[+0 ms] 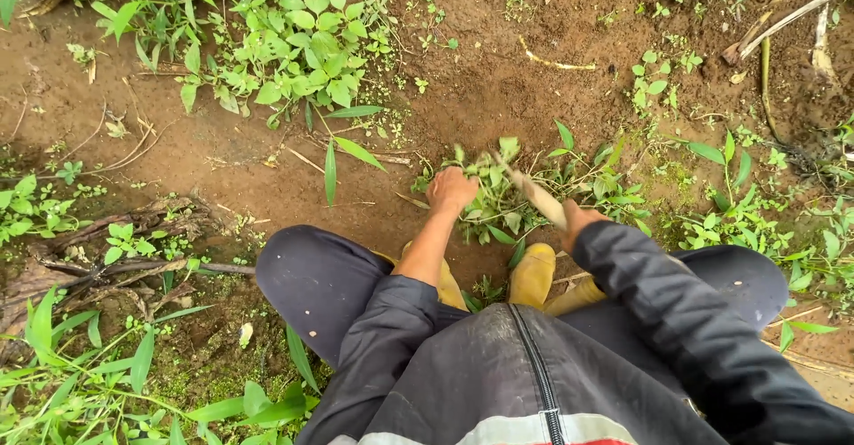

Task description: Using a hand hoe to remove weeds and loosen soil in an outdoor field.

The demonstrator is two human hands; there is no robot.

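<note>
Crouching low over damp, reddish-brown soil, crumbly and streaked with thin dry roots and pale stalks. Wearing a dark, slightly dusty zip jacket with a matte, creased weave, dark trousers stretched smooth over both bent knees, and yellow rubber boots, rounded and dull at the toe, planted just beside each other between the knees. Reaching the left hand forward on a bare, straight forearm, sleeve pushed up to the elbow, knuckles turned upward, fingers clenched around the left edge of a low weed clump of soft, oval, bright green leaves growing straight ahead of the boots. Angling the right hand in from the right, wrist emerging from the long dark sleeve, fingers wrapped tight around the pale wooden handle of a short tool, blurred in motion and slanting up-left into the same clump; hiding the working end among the leaves, so not telling its shape. Sitting with the clump rooted in the ground, touching both the left hand and the tool, near the boot toes. Spreading farther off, a larger patch of broad-leaved green plants at the upper left, long narrow grass blades at the lower left, and smaller sprigs scattered to the right over the bare earth.
</note>
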